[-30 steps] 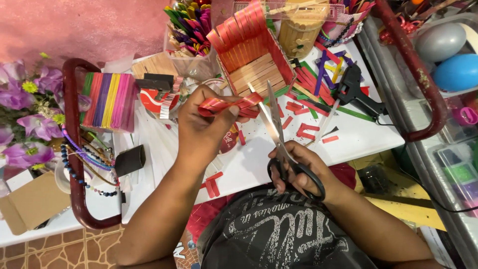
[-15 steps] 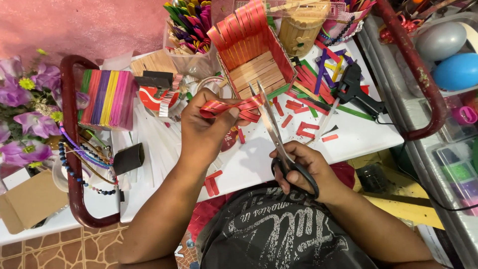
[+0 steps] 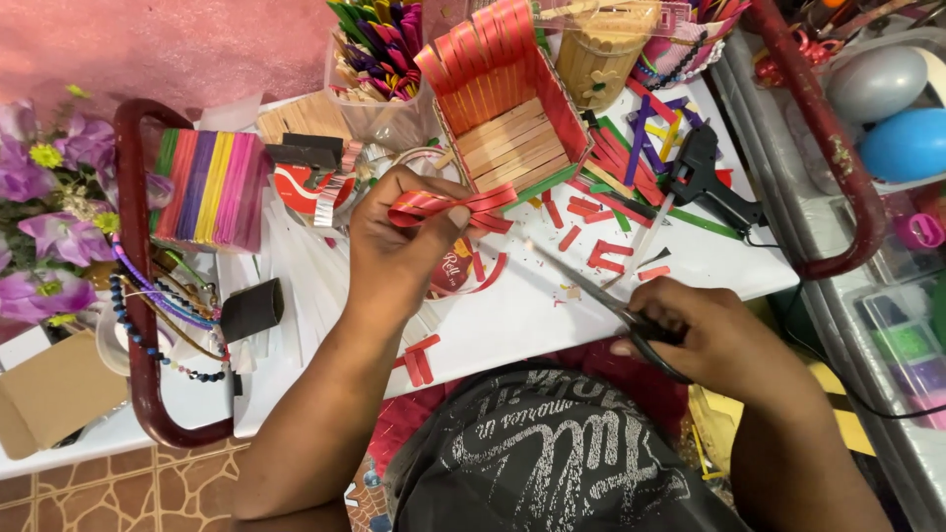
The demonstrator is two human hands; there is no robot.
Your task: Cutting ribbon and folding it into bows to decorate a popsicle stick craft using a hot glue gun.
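Pinching looped red ribbon (image 3: 448, 207), left hand (image 3: 399, 246); right hand (image 3: 714, 335) grips scissors (image 3: 591, 291).

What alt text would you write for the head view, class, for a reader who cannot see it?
A left hand pinches red ribbon while the right hand holds scissors over a white table. Beyond stand a red stick box and a black glue gun.

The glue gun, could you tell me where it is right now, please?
In the head view, the glue gun lies on the white table at the upper right, beyond the right hand, beside loose coloured sticks.
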